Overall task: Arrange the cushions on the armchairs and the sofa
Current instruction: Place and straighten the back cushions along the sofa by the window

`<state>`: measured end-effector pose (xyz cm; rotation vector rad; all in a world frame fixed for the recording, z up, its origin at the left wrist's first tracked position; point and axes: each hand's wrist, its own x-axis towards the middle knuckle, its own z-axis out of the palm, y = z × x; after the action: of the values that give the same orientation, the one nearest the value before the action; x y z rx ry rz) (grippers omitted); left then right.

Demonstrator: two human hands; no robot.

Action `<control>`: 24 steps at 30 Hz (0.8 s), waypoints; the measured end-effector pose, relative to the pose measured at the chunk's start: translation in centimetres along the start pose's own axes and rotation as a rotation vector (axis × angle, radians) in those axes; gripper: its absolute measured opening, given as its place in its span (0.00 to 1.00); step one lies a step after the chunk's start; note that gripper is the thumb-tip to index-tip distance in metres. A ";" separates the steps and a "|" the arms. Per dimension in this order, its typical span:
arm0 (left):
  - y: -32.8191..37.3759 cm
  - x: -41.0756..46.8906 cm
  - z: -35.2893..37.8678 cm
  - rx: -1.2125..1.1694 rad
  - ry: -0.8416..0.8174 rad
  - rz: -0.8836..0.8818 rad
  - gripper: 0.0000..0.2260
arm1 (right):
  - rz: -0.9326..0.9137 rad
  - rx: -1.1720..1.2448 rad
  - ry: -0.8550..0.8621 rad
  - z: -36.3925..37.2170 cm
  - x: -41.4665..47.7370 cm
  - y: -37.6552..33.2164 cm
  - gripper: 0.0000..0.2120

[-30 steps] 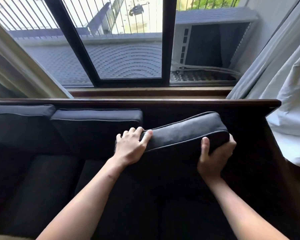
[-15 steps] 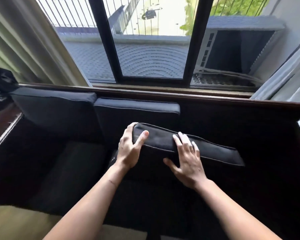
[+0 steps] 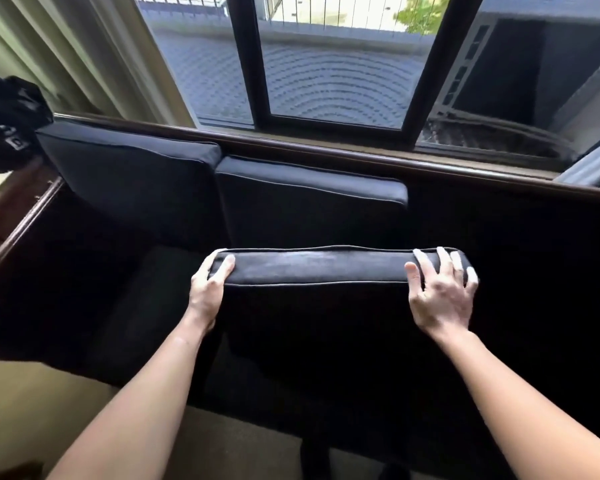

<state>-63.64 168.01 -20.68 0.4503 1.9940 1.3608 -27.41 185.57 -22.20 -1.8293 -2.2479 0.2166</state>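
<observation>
A dark navy cushion (image 3: 312, 266) with pale piping stands on edge over the sofa seat, its top band level and facing me. My left hand (image 3: 208, 289) grips its left end, thumb on top. My right hand (image 3: 440, 292) lies over its right end with fingers spread across the top. Two matching back cushions lean against the sofa's backrest: one at the left (image 3: 125, 168), one in the middle (image 3: 309, 202). The backrest's right section (image 3: 499, 230) shows no cushion.
The dark wooden sofa frame (image 3: 361, 157) runs under a black-framed window (image 3: 326, 64). A wooden armrest (image 3: 18, 223) bounds the left side, with a black bag (image 3: 4, 129) above it. Curtains hang at both sides. Beige floor (image 3: 32, 403) lies below.
The cushion has come toward me and levelled out. My right hand slid from its middle to its right end. My view shifted left and closer.
</observation>
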 end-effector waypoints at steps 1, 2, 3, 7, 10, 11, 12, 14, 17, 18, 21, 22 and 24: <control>0.0 0.3 -0.1 -0.002 -0.006 -0.007 0.08 | 0.101 0.059 0.046 0.2 0.5 0.2 0.25; -0.1 0.6 0.0 -0.015 -0.009 -0.009 0.09 | 0.194 0.147 0.088 0.4 0.9 0.4 0.23; -0.2 0.8 0.0 -0.019 -0.006 -0.016 0.10 | 0.268 0.266 0.122 0.5 1.3 0.7 0.22; -1.1 1.8 0.1 -0.047 0.030 -0.031 0.14 | 0.542 0.745 0.217 0.8 2.2 1.1 0.27; -2.0 1.8 0.8 -0.161 0.059 -0.093 0.15 | 0.699 0.930 0.220 1.1 2.2 1.0 0.27; -2.2 1.6 1.1 -0.212 0.080 -0.117 0.15 | 0.724 0.965 0.211 1.2 2.1 1.1 0.26; -2.4 1.4 1.5 -0.257 0.107 -0.131 0.16 | 0.746 0.991 0.211 1.2 1.9 1.1 0.25; -2.3 1.3 2.2 -0.317 0.147 -0.137 0.18 | 0.797 1.023 0.256 1.1 1.5 1.3 0.25; -1.6 1.1 3.2 -0.327 0.181 -0.103 0.17 | 0.878 1.057 0.364 0.7 1.0 1.7 0.25; -1.4 1.0 3.5 -0.326 0.186 -0.087 0.18 | 0.899 1.065 0.393 0.4 1.0 1.8 0.25; -0.7 0.9 4.4 -0.339 0.193 -0.061 0.19 | 0.904 1.078 0.423 -0.6 1.0 2.4 0.25; -0.5 0.9 4.7 -0.342 0.196 -0.072 0.20 | 0.898 1.077 0.428 -1.2 1.1 2.7 0.25; 0.0 0.7 5.6 -0.359 0.190 -0.099 0.20 | 0.882 1.087 0.452 -2.5 1.6 3.8 0.25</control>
<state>-60.20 172.28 -22.17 0.0587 1.8333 1.7052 -23.50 187.85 -20.66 -1.7450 -0.6148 0.8476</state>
